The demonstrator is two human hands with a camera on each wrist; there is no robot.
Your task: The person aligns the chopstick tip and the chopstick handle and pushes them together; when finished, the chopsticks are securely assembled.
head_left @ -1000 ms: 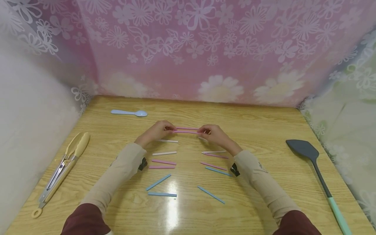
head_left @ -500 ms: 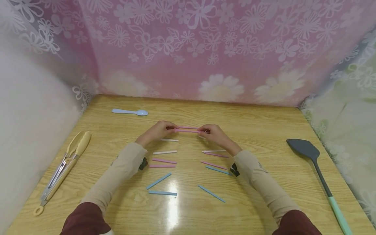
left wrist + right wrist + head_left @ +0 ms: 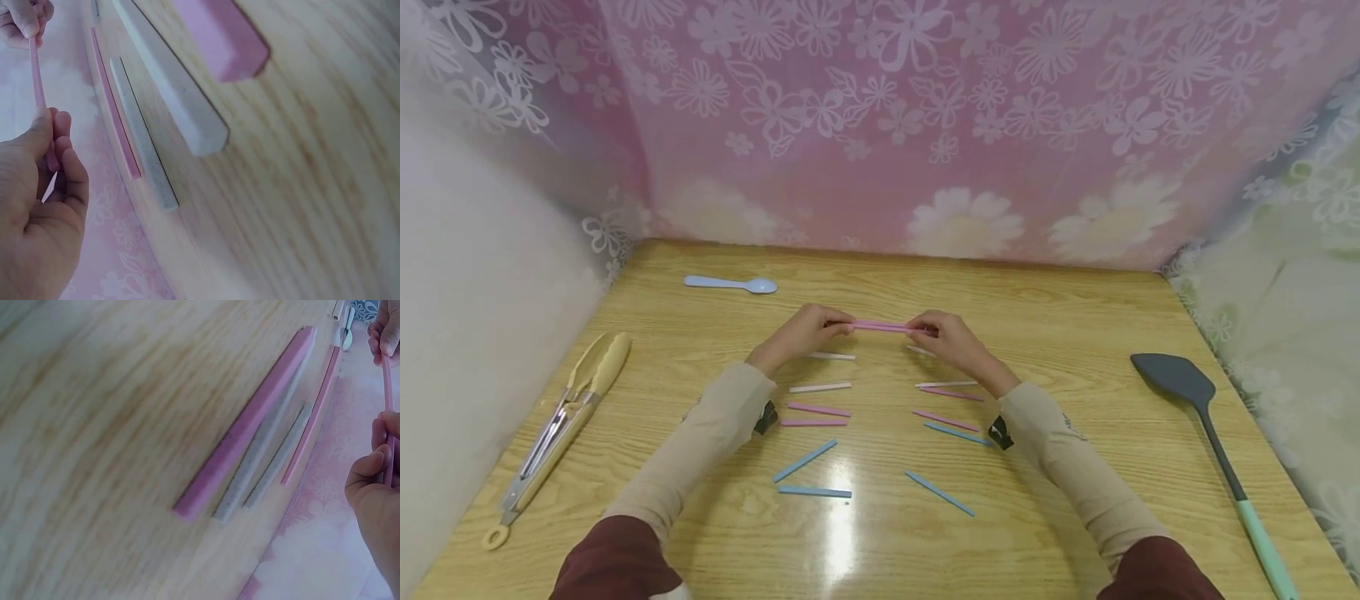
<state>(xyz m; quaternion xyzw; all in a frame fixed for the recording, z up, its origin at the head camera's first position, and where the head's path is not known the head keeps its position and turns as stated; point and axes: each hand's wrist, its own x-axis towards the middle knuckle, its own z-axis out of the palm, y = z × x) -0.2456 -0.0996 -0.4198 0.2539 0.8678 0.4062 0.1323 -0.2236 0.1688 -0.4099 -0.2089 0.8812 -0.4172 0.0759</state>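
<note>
My left hand [image 3: 805,329] and right hand [image 3: 949,335] pinch one slim pink chopstick [image 3: 37,72] from its two ends, holding it level above the table. Fingers cover both of its ends. Just beyond lies another pink chopstick [image 3: 314,412] on the wood. Nearer me, short stick pieces are laid in two columns. On the left are white pieces [image 3: 820,387], pink pieces [image 3: 818,410] and blue pieces [image 3: 805,461]. The right column has a white piece [image 3: 943,385], pink pieces [image 3: 946,421] and blue pieces [image 3: 940,493]; my right hand partly hides a white one there.
A light blue spoon [image 3: 730,285] lies at the back left of the wooden table [image 3: 1060,325]. Yellow-tipped tongs [image 3: 568,425] rest along the left side. On the right is a dark turner [image 3: 1176,379] with a green handle. A floral pink curtain [image 3: 880,167] hangs behind.
Both hands have shifted slightly away from me with the held pink chopstick. In the head view it now appears almost against the pink chopstick behind it. The other pieces stay put.
</note>
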